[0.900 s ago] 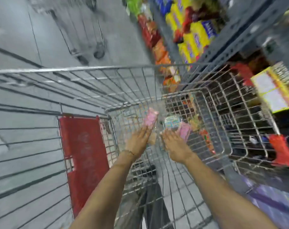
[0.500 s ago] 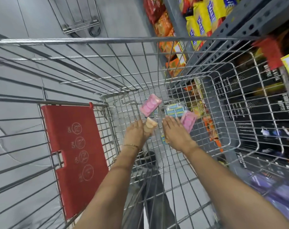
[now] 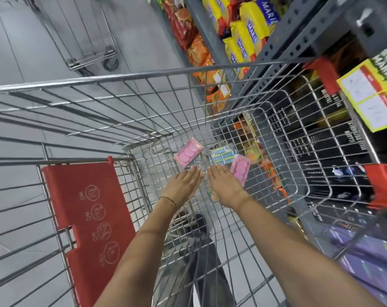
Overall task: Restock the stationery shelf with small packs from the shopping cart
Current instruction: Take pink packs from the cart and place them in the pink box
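Note:
Both my arms reach down to the floor of the wire shopping cart [image 3: 121,79]. My left hand [image 3: 183,185] lies flat, palm down, its fingertips at the lower edge of a pink small pack [image 3: 188,154]. My right hand [image 3: 225,187] is also flat, fingers stretched toward a blue-and-white pack [image 3: 222,156]. Its outer edge lies against a second pink pack [image 3: 240,170]. Neither hand grips anything that I can see. A bit of another pack [image 3: 212,196] peeks out under my right wrist.
A red child-seat flap [image 3: 84,218] hangs on the cart's near left side. To the right stands a grey metal shelf [image 3: 298,34] with yellow biscuit packs [image 3: 252,29], orange packs [image 3: 199,52] and black boxes [image 3: 334,142]. Another cart [image 3: 88,52] stands on the grey floor ahead.
My view has tilted and moved closer to the cart. My left hand, curled around something beige half a second ago, now lies flat. Both hands have slid forward toward the packs.

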The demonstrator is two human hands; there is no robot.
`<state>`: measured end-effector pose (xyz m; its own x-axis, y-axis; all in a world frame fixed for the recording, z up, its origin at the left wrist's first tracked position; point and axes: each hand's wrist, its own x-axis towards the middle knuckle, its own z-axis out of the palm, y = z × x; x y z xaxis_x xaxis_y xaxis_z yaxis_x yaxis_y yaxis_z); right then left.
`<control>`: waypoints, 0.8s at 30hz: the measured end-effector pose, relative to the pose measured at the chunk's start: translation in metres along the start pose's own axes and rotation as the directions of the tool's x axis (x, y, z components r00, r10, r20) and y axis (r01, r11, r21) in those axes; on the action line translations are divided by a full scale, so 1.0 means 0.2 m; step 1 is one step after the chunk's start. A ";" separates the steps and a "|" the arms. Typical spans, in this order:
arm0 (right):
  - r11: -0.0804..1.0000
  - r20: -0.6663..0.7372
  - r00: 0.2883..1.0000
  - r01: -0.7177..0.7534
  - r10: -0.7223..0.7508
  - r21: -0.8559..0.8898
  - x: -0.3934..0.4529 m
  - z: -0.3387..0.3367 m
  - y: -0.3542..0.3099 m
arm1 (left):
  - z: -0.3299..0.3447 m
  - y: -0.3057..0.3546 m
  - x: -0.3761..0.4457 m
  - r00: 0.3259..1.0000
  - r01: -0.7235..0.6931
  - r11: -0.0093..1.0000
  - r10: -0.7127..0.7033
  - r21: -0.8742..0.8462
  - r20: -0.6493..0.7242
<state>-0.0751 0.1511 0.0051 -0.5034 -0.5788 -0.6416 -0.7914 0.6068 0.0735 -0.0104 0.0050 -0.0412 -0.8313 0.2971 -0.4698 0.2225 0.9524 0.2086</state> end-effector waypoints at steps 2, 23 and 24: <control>0.999 -0.015 1.000 -0.013 0.014 0.034 -0.03 -0.05 0.01 | -0.05 0.01 0.02 0.999 0.009 0.999 -0.011 0.041 0.044; 0.716 -0.402 0.606 -0.465 0.686 0.522 -1.67 -0.67 0.60 | -1.71 1.14 -0.08 0.626 -0.544 0.758 0.652 0.360 -0.428; 0.686 -0.411 0.560 -0.480 0.719 0.547 -1.78 -0.67 0.66 | -1.78 1.25 -0.07 0.537 -0.558 0.695 0.719 0.454 -0.441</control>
<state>-0.0465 0.3630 0.3457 -0.9937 -0.1117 0.0073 -0.1119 0.9920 -0.0590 -0.1244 0.2138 0.3227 -0.5111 0.8139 0.2762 0.8494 0.5274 0.0176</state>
